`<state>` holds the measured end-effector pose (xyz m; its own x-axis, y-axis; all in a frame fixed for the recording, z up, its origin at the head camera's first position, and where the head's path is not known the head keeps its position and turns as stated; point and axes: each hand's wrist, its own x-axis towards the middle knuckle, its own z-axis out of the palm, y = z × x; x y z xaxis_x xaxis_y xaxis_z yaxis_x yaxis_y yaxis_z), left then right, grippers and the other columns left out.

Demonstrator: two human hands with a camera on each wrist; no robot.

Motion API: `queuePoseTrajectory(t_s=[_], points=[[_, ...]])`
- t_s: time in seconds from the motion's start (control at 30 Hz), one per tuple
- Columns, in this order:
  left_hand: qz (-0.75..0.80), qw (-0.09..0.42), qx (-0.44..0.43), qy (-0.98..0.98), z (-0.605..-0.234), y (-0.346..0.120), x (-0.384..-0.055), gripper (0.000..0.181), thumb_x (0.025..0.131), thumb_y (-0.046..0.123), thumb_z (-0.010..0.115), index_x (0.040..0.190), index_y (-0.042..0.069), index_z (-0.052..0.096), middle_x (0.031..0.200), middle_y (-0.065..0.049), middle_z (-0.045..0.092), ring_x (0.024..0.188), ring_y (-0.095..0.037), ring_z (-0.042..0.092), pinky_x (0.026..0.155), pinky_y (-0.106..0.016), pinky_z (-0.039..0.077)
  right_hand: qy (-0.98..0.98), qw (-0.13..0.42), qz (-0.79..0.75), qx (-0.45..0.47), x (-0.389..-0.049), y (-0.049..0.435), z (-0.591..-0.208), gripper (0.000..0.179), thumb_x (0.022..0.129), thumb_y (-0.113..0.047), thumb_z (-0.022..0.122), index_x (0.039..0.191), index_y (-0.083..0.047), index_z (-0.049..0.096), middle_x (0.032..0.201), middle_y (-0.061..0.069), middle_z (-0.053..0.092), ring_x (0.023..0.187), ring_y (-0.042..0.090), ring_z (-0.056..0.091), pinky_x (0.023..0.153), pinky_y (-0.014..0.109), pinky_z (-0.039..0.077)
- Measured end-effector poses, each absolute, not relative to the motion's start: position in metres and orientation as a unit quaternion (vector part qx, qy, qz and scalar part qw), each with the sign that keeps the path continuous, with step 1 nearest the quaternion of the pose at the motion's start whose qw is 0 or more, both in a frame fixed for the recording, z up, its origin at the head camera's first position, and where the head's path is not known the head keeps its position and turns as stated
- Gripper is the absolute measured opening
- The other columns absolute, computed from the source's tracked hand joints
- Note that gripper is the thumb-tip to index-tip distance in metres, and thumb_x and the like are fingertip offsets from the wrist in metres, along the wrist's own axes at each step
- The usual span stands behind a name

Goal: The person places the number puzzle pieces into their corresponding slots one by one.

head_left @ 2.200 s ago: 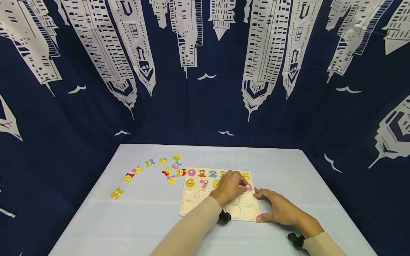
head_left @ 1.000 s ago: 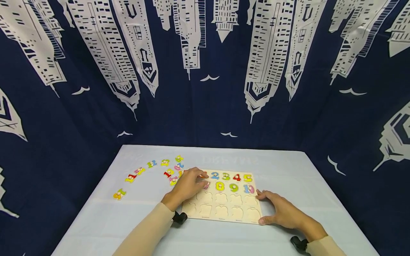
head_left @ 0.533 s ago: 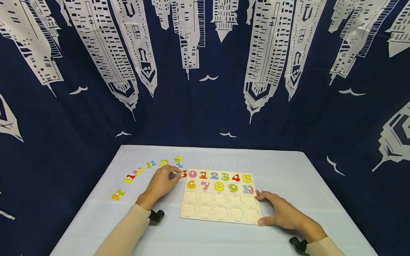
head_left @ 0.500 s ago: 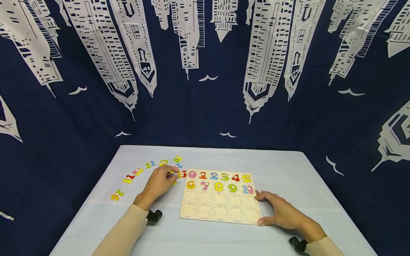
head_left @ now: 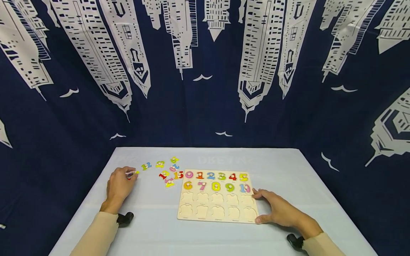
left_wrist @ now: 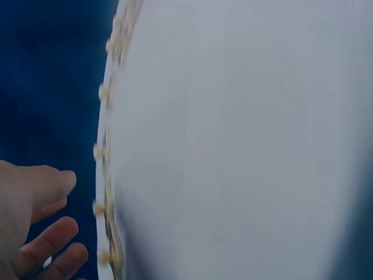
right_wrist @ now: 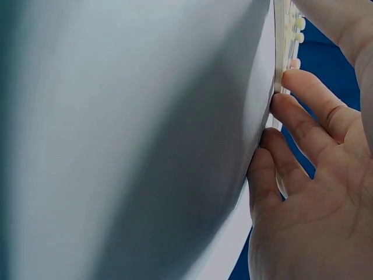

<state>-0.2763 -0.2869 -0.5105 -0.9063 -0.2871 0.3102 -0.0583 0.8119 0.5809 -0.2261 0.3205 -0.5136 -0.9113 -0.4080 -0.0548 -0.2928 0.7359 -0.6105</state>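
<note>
A wooden number puzzle board (head_left: pixel 217 195) lies on the table, with number pieces 0 to 10 in its upper two rows and bare recesses in the lower two. My right hand (head_left: pixel 282 209) rests at its right side, thumb at the near corner. In the right wrist view its straight fingertips touch the board's edge (right_wrist: pixel 278 58). My left hand (head_left: pixel 118 186) is over loose number pieces at the table's left, partly hiding a pink and yellow piece (head_left: pixel 131 174). In the left wrist view, its thumb and fingers (left_wrist: pixel 49 181) stand apart, with knobbed pieces beyond them.
Several loose number pieces lie left of the board, among them a red and orange 15 (head_left: pixel 178 175), a pink and yellow piece (head_left: pixel 169 182) and a 12 (head_left: pixel 146 166). A dark blue printed cloth (head_left: pixel 192 117) hangs behind the white table (head_left: pixel 192 241).
My left hand has moved from the board's right part leftward, past the pieces beside the board, to the far-left pieces. The 10 now shows in the board. My right hand stays at the edge.
</note>
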Motion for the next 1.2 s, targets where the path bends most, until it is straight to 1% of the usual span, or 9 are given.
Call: queuePoseTrajectory(t_s=[0.13,0.3,0.4,0.53,0.63,0.83,0.97,1.1,1.2], points=[[-0.275,0.176,0.128,-0.937,-0.515,-0.307,-0.273,0.037,0.104,0.017,0.081,0.135,-0.002,0.08,0.133,-0.035,0.075,0.129,-0.059,0.067,0.102,-0.073,0.053,0.926,0.096,-0.313,-0.187,-0.225,0.32,-0.511,0.085,0.075,-0.048,0.108,0.146,-0.017,0.071,0.179,0.021,0.054,0.166,0.059,0.045,0.134,0.08,0.036],[-0.265,0.156,0.149,-0.94,-0.518,-0.317,-0.27,0.033,0.103,0.02,0.082,0.127,-0.003,0.082,0.13,-0.037,0.074,0.127,-0.06,0.066,0.099,-0.071,0.054,0.925,0.095,-0.317,-0.189,-0.224,0.321,-0.511,0.085,0.075,-0.048,0.108,0.145,-0.017,0.071,0.179,0.021,0.054,0.167,0.06,0.045,0.134,0.08,0.035],[-0.273,0.166,0.147,-0.936,-0.517,-0.317,-0.27,0.031,0.103,0.019,0.083,0.121,-0.006,0.083,0.126,-0.038,0.074,0.124,-0.06,0.067,0.097,-0.069,0.055,0.925,0.093,-0.317,-0.189,-0.225,0.321,-0.512,0.085,0.076,-0.048,0.108,0.145,-0.017,0.071,0.179,0.021,0.054,0.167,0.06,0.045,0.134,0.08,0.035],[-0.283,0.182,0.149,-0.93,-0.518,-0.317,-0.27,0.025,0.102,0.015,0.081,0.11,-0.008,0.082,0.116,-0.037,0.073,0.115,-0.057,0.069,0.093,-0.065,0.055,0.925,0.092,-0.315,-0.189,-0.225,0.321,-0.514,0.084,0.076,-0.048,0.108,0.145,-0.018,0.07,0.18,0.021,0.054,0.167,0.059,0.045,0.134,0.08,0.035],[-0.285,0.185,0.159,-0.927,-0.52,-0.318,-0.271,0.023,0.102,0.014,0.08,0.106,-0.009,0.082,0.113,-0.036,0.072,0.113,-0.056,0.069,0.092,-0.064,0.055,0.926,0.093,-0.314,-0.188,-0.226,0.32,-0.514,0.084,0.076,-0.049,0.108,0.146,-0.019,0.07,0.18,0.021,0.054,0.167,0.059,0.045,0.134,0.08,0.035],[-0.28,0.176,0.166,-0.929,-0.52,-0.318,-0.271,0.025,0.102,0.012,0.078,0.105,-0.011,0.083,0.116,-0.038,0.069,0.116,-0.06,0.068,0.095,-0.065,0.056,0.926,0.095,-0.316,-0.184,-0.226,0.319,-0.514,0.085,0.076,-0.048,0.108,0.146,-0.018,0.071,0.18,0.021,0.054,0.167,0.059,0.045,0.134,0.08,0.035],[-0.285,0.172,0.162,-0.929,-0.518,-0.315,-0.271,0.023,0.104,0.012,0.078,0.106,-0.011,0.082,0.117,-0.037,0.069,0.115,-0.058,0.069,0.094,-0.065,0.055,0.925,0.096,-0.318,-0.183,-0.227,0.319,-0.515,0.085,0.076,-0.047,0.108,0.146,-0.019,0.071,0.18,0.02,0.053,0.167,0.059,0.044,0.135,0.08,0.034],[-0.293,0.181,0.144,-0.928,-0.516,-0.307,-0.271,0.021,0.105,0.013,0.08,0.108,-0.008,0.081,0.115,-0.034,0.07,0.109,-0.052,0.07,0.09,-0.06,0.054,0.926,0.097,-0.317,-0.18,-0.227,0.32,-0.515,0.086,0.075,-0.047,0.109,0.146,-0.019,0.071,0.18,0.02,0.053,0.168,0.059,0.044,0.135,0.081,0.033],[-0.292,0.204,0.116,-0.927,-0.514,-0.299,-0.272,0.02,0.103,0.013,0.082,0.106,-0.007,0.082,0.11,-0.031,0.071,0.1,-0.047,0.07,0.085,-0.055,0.053,0.926,0.096,-0.318,-0.182,-0.227,0.32,-0.515,0.086,0.075,-0.047,0.109,0.147,-0.019,0.071,0.18,0.02,0.053,0.168,0.059,0.044,0.135,0.081,0.033]])
